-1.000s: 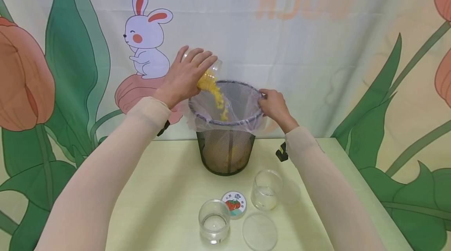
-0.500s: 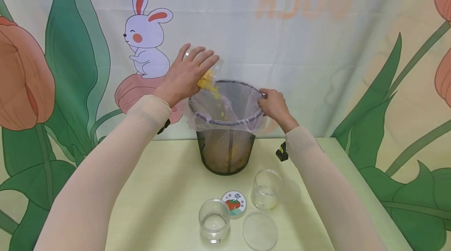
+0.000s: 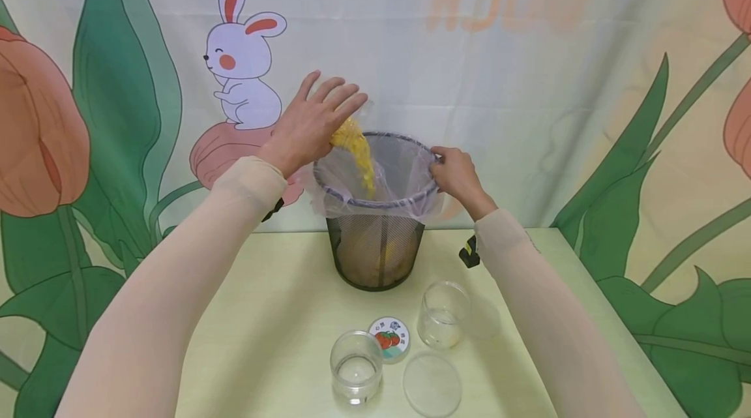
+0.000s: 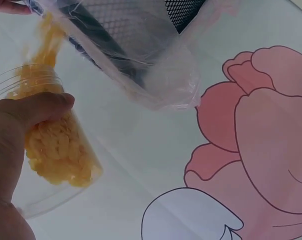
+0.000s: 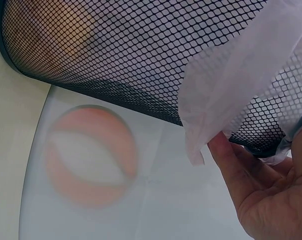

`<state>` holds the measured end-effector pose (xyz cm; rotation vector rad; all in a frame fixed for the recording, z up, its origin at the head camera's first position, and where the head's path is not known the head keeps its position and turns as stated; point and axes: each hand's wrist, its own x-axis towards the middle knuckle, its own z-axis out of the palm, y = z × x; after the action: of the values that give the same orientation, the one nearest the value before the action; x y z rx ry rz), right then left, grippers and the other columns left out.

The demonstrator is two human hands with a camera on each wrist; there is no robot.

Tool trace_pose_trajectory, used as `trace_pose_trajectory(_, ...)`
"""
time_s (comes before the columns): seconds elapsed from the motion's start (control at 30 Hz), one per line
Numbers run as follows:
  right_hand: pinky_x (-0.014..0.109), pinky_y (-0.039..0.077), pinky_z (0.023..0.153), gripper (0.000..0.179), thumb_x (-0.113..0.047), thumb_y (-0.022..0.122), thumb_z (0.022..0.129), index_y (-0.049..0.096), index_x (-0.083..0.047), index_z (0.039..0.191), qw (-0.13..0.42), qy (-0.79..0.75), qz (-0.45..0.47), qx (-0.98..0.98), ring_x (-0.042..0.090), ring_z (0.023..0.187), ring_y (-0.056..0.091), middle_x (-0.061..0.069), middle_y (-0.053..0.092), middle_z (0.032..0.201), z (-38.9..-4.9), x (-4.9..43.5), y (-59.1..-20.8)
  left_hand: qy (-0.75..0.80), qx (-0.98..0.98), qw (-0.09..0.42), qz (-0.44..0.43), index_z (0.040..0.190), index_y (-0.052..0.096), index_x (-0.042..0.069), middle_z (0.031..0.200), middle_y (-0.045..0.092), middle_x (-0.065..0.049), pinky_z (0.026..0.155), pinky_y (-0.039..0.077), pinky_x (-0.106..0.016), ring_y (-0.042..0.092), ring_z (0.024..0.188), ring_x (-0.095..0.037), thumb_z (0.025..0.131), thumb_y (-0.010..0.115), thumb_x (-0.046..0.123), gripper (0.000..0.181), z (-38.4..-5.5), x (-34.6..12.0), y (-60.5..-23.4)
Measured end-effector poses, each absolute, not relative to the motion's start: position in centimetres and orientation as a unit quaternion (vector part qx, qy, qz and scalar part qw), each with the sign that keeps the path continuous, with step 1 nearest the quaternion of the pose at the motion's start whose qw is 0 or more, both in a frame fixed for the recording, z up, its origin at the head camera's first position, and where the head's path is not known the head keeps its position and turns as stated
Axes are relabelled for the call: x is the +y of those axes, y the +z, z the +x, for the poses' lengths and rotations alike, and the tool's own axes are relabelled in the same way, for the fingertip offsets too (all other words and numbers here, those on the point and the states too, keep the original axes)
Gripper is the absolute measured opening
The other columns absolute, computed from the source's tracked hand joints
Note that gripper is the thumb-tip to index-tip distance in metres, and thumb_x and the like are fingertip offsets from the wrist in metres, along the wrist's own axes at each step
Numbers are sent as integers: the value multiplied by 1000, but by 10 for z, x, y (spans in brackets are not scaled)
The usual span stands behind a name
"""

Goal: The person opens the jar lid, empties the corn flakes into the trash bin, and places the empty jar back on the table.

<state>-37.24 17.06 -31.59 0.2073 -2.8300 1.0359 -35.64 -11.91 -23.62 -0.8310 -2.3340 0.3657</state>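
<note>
My left hand (image 3: pixel 313 121) grips a clear plastic jar (image 4: pixel 66 145) tilted over a black mesh wastebasket (image 3: pixel 375 252). Yellow flake-like pieces (image 3: pixel 359 150) stream from its mouth into the basket, and many more lie inside the jar in the left wrist view. A thin translucent bag (image 3: pixel 405 173) lines the basket and folds out over its rim. On the right side of that rim, my right hand (image 3: pixel 457 177) holds the edge together with the liner; its fingers (image 5: pixel 231 167) show against the mesh in the right wrist view. Something yellowish shows through the lower mesh.
Two clear jars without lids, a nearer jar (image 3: pixel 356 369) and a farther jar (image 3: pixel 444 317), stand on the pale table (image 3: pixel 264 340). A round lid with a tomato picture (image 3: pixel 390 340) and a clear lid (image 3: pixel 432 385) lie by them. A printed curtain (image 3: pixel 499 98) hangs behind.
The left hand stays over the basket, its fingers slightly more spread and raised. The falling stream thinned half a second ago and is thick again now. The right hand keeps its place.
</note>
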Motion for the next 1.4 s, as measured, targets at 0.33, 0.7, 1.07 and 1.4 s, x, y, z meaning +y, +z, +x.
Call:
trace_pose_trajectory(0.33,28,59,60,57,-11,43,90,46,-11,147,66,344,72,-934,24,73,70,17,63,131,-372,171,-316,156,-879,316,-321,153,28,20,157,35,-7,122,11,-57,27,146,-30,76,80,16,93,-356,-118,-236)
trace_pose_trajectory(0.7,28,59,60,56,-11,44,91,46,-11,147,60,341,71,-935,25,76,70,17,64,130,-373,171,-317,195,-867,318,-331,155,26,21,158,33,-7,123,10,-56,25,147,-30,80,76,16,90,-355,-116,-234)
trace_pose_trajectory(1.07,28,59,60,57,-10,44,90,46,-11,147,59,347,69,-933,22,70,69,16,65,127,-374,171,-317,200,-865,316,-336,154,28,22,158,33,-5,124,7,-54,23,149,-29,87,67,8,78,-353,-112,-232)
trace_pose_trajectory(1.4,28,58,59,56,-11,44,91,47,-11,146,60,341,68,-936,19,66,66,17,65,126,-374,171,-317,239,-854,306,-346,154,25,23,159,29,-5,125,4,-54,21,149,-30,84,67,3,84,-352,-109,-229)
